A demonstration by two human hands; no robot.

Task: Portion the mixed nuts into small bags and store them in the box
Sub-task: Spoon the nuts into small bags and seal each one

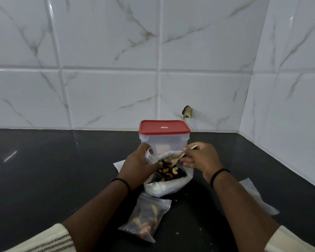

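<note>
A large white bag of mixed nuts stands open in the middle of the dark counter. My left hand holds a small clear bag at the big bag's left rim. My right hand grips a small wooden scoop, its bowl tilted down over the nuts next to the small bag's mouth. A filled small zip bag lies flat on the counter in front. Behind stands a clear plastic box with its red lid on.
The black counter meets a white marble-tiled wall at the back and on the right. A flat white plastic bag lies under my right forearm. Another white sheet peeks out left of the nut bag. Crumbs dot the counter.
</note>
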